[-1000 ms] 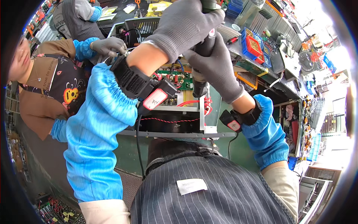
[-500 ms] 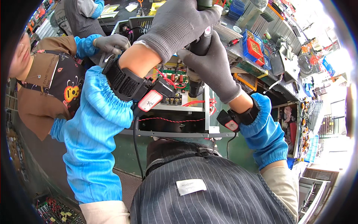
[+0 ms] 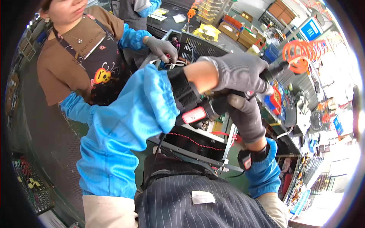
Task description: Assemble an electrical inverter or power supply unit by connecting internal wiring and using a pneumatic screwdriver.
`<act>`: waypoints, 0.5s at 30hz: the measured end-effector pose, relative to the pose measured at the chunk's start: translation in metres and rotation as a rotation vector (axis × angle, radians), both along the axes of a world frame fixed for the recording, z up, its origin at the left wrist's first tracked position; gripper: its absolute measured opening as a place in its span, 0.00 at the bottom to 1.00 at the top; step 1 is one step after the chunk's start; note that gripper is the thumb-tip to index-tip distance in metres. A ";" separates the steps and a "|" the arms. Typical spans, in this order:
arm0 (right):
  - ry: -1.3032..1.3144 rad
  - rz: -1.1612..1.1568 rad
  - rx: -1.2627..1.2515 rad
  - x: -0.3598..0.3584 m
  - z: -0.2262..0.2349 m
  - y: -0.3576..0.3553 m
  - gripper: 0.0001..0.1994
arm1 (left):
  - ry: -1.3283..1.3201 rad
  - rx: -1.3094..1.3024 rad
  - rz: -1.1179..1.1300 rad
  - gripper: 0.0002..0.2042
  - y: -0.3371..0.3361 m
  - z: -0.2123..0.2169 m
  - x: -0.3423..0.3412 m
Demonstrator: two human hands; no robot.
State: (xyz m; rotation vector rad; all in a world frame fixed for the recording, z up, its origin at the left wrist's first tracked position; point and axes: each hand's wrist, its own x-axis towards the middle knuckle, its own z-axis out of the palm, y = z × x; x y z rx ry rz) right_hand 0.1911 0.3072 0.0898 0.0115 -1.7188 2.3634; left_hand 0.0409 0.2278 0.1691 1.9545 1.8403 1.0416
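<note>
My left hand (image 3: pixel 243 72), in a grey knit glove, is closed round the upper part of a black cylindrical power screwdriver (image 3: pixel 277 71). My right hand (image 3: pixel 248 116), gloved the same way, grips the tool's body lower down, just below the left. The tool leans, its upper end toward the right; my left wrist and hand hide its tip. Under my hands is an open metal equipment chassis (image 3: pixel 213 136), its electronics mostly hidden by my forearm. A twisted red wire (image 3: pixel 195 141) runs along its near side.
At the left a person's gloved hand (image 3: pixel 161 49) is at the chassis's far-left corner, near wires. An orange coiled hose (image 3: pixel 298 53) hangs by the tool's upper end. Red and blue parts bins (image 3: pixel 274 100) stand on the right bench; cardboard boxes (image 3: pixel 249 38) lie farther back.
The view has turned and shifted. The screwdriver has gone from nearly upright to leaning right, both hands still on it. My left forearm now covers more of the chassis.
</note>
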 end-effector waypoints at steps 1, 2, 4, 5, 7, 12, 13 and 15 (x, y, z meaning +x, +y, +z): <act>-0.035 -0.031 -0.037 0.005 0.003 0.000 0.19 | -0.017 0.174 0.016 0.30 -0.005 -0.002 0.000; -0.015 -0.072 -0.086 0.010 0.007 0.000 0.18 | -0.035 0.187 0.067 0.31 -0.010 -0.003 -0.003; 0.158 -0.103 -0.211 0.012 0.001 0.013 0.17 | -0.005 0.026 0.161 0.34 -0.040 0.003 -0.003; 0.103 -0.274 -0.340 0.018 -0.003 0.025 0.18 | 0.036 -0.145 0.199 0.34 -0.048 -0.001 -0.003; 0.189 -0.356 -0.222 0.010 0.013 0.016 0.18 | -0.150 -0.133 -0.027 0.34 -0.039 -0.064 -0.006; 0.001 -0.313 0.129 0.042 0.041 0.033 0.23 | -0.505 -0.190 -0.073 0.32 -0.030 -0.042 0.007; -0.150 -0.267 0.317 0.055 0.045 0.046 0.24 | -0.605 -0.246 -0.098 0.32 -0.035 -0.038 0.005; -0.367 -0.240 0.921 0.077 0.056 0.068 0.18 | -0.556 -0.230 -0.082 0.30 -0.026 -0.061 -0.009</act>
